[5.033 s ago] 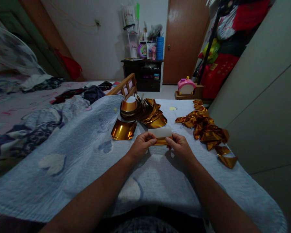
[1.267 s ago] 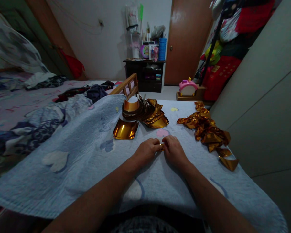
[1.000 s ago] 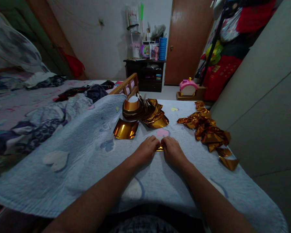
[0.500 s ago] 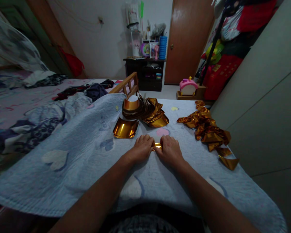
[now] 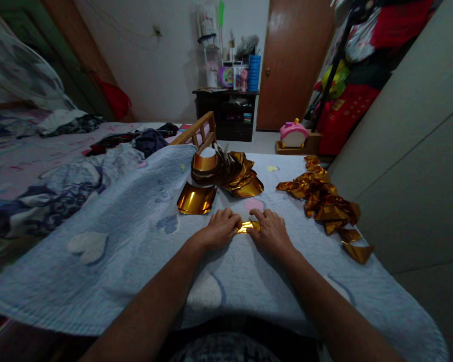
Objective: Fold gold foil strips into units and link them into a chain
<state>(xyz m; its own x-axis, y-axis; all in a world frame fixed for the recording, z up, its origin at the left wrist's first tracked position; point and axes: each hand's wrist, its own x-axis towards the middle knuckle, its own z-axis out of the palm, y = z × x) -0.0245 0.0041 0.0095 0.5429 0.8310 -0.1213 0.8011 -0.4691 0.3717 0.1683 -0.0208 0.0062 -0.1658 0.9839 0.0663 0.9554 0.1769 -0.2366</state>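
A: Where is the foil strip (image 5: 244, 228)?
B: It is laid on the blanket (image 5: 136, 281), between both hands.
A: And the cabinet (image 5: 224, 134)?
B: It is seen at twelve o'clock, with small items held on its shelves; their labels are too blurred to be read.
A: The hands?
B: The strip's left end is covered by the left hand (image 5: 222, 229), fingers together; whether it is pinched cannot be told. Its right end is touched by the right thumb, the right hand (image 5: 271, 232) spread.
A: Other foil?
B: A stack (image 5: 226, 173) is placed at eleven o'clock, folded pieces (image 5: 326, 201) at two.
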